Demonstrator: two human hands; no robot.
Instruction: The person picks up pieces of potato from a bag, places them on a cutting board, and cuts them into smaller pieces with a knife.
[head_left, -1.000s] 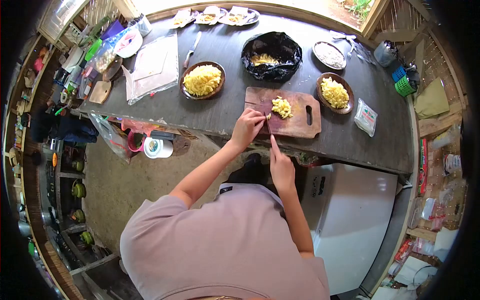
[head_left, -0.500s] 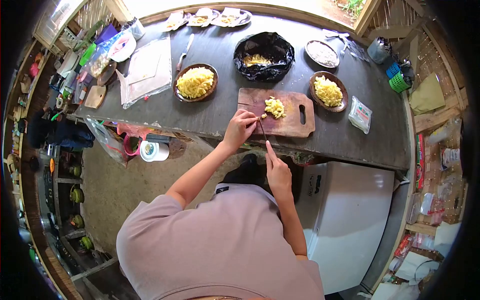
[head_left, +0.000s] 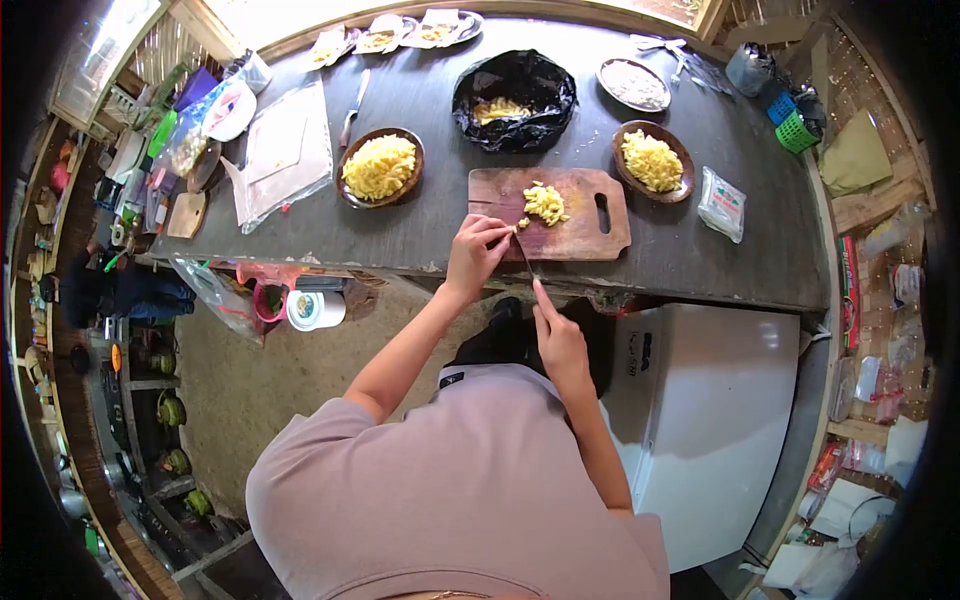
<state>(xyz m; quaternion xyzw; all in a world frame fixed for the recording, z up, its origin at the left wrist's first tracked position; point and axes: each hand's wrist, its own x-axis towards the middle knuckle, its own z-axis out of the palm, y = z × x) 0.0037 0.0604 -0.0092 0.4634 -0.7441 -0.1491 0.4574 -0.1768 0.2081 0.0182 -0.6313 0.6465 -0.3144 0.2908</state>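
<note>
My left hand point(head_left: 478, 252) is closed in a pinch at the near-left edge of a wooden cutting board point(head_left: 492, 188). Between its fingertips is a small pale yellow piece point(head_left: 514, 230), too small to name surely. My right hand point(head_left: 562, 345) grips a knife point(head_left: 525, 259) by its handle, the blade tip beside the left fingertips. A small heap of chopped yellow pieces point(head_left: 546, 203) lies on the board, with a stray bit near the blade. Brown bowls of similar yellow pieces stand on either side, a left bowl point(head_left: 374, 203) and a right bowl point(head_left: 677, 192).
Behind the board sits an open black plastic bag point(head_left: 545, 82) with yellow pieces inside. A plate of white stuff point(head_left: 634, 85), a white packet point(head_left: 721, 205) and another knife point(head_left: 354, 108) rest on the dark table point(head_left: 430, 235). A white appliance point(head_left: 715, 400) stands below right.
The whole view has shifted slightly. Both hands stay at the board's near edge, the left still pinching the piece and the right still holding the knife beside it.
</note>
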